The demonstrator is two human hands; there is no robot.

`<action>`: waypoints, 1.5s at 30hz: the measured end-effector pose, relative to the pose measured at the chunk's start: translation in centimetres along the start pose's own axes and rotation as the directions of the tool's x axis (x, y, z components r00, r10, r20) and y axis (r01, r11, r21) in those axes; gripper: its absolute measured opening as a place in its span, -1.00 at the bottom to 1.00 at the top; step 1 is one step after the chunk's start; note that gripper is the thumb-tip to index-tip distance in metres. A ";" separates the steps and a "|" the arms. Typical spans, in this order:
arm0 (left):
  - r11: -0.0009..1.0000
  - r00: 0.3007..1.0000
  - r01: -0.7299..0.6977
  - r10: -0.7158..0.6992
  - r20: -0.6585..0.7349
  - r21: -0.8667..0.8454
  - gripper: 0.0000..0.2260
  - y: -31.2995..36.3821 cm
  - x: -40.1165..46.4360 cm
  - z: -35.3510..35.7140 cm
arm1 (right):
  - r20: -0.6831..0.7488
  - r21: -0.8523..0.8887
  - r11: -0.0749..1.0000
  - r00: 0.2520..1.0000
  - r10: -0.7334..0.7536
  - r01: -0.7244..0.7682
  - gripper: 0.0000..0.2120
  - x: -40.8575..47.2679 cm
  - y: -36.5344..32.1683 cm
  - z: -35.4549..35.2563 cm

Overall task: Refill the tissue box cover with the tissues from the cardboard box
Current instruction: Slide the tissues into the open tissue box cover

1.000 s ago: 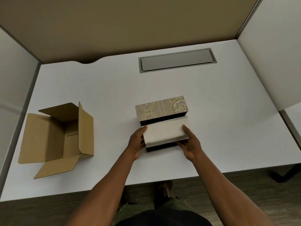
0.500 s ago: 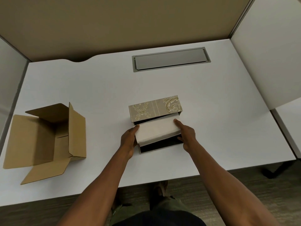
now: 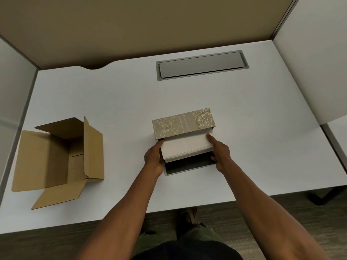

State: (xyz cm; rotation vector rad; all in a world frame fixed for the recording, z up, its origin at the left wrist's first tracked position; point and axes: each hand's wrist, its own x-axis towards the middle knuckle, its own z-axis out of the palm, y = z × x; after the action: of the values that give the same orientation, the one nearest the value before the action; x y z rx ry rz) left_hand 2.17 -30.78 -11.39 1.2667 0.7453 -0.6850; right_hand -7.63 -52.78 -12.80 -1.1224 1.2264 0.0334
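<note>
At centre desk, your left hand (image 3: 154, 158) and right hand (image 3: 220, 153) clasp the tissues (image 3: 185, 147) seemingly half-seated in the tissue box cover (image 3: 183, 124), cardboard box (image 3: 56, 156) at nine o'clock; uneven pressure could buckle them.

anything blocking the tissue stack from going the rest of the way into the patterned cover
Nothing visible does. The tissue stack, held between the left hand and right hand, is already partly under the tissue box cover. How much room remains inside cannot be seen.
</note>
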 end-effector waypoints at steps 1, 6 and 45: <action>1.000 1.000 0.001 -0.001 -0.003 0.001 -0.80 0.1 0.0 0.1 | -0.005 -0.009 1.000 1.000 -0.006 0.006 -0.63 0.0 0.1 0.1; 1.000 1.000 -0.005 0.006 -0.015 0.024 -0.78 0.0 0.0 0.3 | -0.019 -0.048 0.998 0.999 -0.033 0.032 -0.55 -0.5 0.1 0.5; -0.500 0.662 -0.553 0.223 0.716 0.666 0.25 6.4 -1.2 3.2 | -0.130 -0.574 0.803 0.950 -0.285 0.163 -0.19 -1.7 0.2 0.1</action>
State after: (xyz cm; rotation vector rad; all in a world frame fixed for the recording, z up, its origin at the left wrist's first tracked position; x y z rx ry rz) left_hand 6.90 -32.76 -6.34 2.7459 -1.1264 -0.5853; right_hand -8.39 -51.76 -11.65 -1.8241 1.2983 0.0992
